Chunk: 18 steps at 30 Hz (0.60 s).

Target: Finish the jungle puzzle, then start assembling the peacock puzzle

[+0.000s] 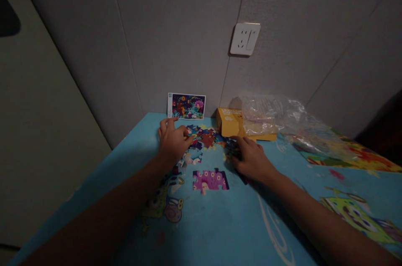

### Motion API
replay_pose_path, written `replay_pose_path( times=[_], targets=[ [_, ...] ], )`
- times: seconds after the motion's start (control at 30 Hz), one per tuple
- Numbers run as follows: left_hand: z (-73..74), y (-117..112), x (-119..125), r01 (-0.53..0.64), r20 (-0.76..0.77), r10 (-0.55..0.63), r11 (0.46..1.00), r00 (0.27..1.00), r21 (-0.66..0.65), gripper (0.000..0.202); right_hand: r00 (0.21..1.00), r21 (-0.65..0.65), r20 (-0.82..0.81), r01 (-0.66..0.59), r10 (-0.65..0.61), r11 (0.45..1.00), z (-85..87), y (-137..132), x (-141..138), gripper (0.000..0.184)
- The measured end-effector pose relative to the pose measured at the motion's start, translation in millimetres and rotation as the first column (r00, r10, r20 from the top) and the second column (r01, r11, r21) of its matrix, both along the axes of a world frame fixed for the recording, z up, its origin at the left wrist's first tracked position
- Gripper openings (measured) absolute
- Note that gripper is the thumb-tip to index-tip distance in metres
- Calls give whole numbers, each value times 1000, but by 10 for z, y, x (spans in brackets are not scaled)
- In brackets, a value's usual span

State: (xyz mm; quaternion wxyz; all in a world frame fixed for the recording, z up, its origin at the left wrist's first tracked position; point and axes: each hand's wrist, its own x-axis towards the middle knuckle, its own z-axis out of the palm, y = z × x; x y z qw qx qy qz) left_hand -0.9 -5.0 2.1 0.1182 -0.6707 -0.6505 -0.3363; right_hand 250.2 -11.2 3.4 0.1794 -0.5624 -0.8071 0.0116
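Observation:
My left hand (173,141) is bent over the left side of loose jigsaw pieces, its thumb and forefinger pinched on a small puzzle piece (190,136) that is mostly hidden. My right hand (253,158) rests to the right with thumb and fingers apart, over dark puzzle pieces (232,147). Between the hands lies a cluster of colourful pieces (207,138), with a red-brown shape in its middle. Nearer to me is a joined block of pink-purple pieces (210,180). Pale blue pieces (192,158) lie next to my left wrist.
A picture card (187,106) leans against the wall at the back. Right of it sits a yellow box (230,122), partly under a clear plastic bag (273,113). A bright printed sheet (361,156) lies at the right. The blue tablecloth (213,228) has cartoon prints. A wall socket (245,39) is above.

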Motion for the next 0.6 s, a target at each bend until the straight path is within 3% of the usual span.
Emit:
replay_pose_path(
  times=[0.23, 0.47, 0.6],
  targets=[
    [-17, 3, 21, 0, -6, 0, 998, 1000, -67, 13, 1000, -27, -3, -29, 29, 999, 12, -13, -21, 54],
    [-13, -6, 20, 6, 9, -6, 997, 1000, -71, 13, 993, -9, 70, 95, -94, 995, -25, 12, -30, 52],
    [-31, 3, 12, 9, 8, -8, 998, 1000, -66, 12, 994, -12, 62, 95, -95, 995, -34, 17, -32, 51]
  ],
)
